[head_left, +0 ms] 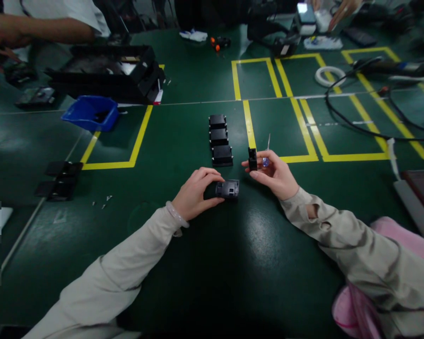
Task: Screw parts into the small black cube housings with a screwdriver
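Over the green table [183,141], the half-curled left hand [196,195] holds a black housing [227,189], and near it the right hand [279,176] narrowly pinches a small block [252,159], which, I'd guess, a slack grip could drop.

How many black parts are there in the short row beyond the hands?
3: the nearest part beyond the left hand, the middle part behind it, the farthest part at the far end. None seems hidden.
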Tool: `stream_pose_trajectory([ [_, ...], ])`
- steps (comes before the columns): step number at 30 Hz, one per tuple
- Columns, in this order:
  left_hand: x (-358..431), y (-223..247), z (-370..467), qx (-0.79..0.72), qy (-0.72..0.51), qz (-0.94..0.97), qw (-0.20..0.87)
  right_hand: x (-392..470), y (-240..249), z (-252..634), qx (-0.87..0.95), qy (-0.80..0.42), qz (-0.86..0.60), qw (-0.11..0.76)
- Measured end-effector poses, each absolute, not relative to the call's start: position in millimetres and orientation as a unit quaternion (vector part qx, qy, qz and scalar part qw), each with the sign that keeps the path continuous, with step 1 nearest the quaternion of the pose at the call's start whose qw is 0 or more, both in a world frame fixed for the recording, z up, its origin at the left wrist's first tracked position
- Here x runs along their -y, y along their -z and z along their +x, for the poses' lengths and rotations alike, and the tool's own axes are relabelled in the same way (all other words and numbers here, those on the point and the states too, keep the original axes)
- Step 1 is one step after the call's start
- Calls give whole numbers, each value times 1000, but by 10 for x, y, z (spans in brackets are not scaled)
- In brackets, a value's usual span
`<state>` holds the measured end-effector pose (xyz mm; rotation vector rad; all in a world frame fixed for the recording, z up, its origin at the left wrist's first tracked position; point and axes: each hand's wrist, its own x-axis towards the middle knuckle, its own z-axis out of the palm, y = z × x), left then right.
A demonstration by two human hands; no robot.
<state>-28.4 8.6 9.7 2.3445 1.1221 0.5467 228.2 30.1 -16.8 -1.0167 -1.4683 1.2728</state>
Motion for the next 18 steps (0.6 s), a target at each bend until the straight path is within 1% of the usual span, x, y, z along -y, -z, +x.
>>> stream_pose_trajectory([
  [4, -57, -141, -281, -361, -304, 864, 173, -305, 152, 2280, 586, -528, -415, 454],
  [7, -30, -192, -270, -345, -354, 861, 117, -306, 145, 2274, 573, -538, -417, 457],
  [11, -12, -217, -263, -342, -365, 861, 92, -301, 140, 2270, 574, -536, -419, 456],
  [18, -16, -220, -266, -350, -366, 857, 92, -303, 147, 2267, 567, -541, -417, 461],
])
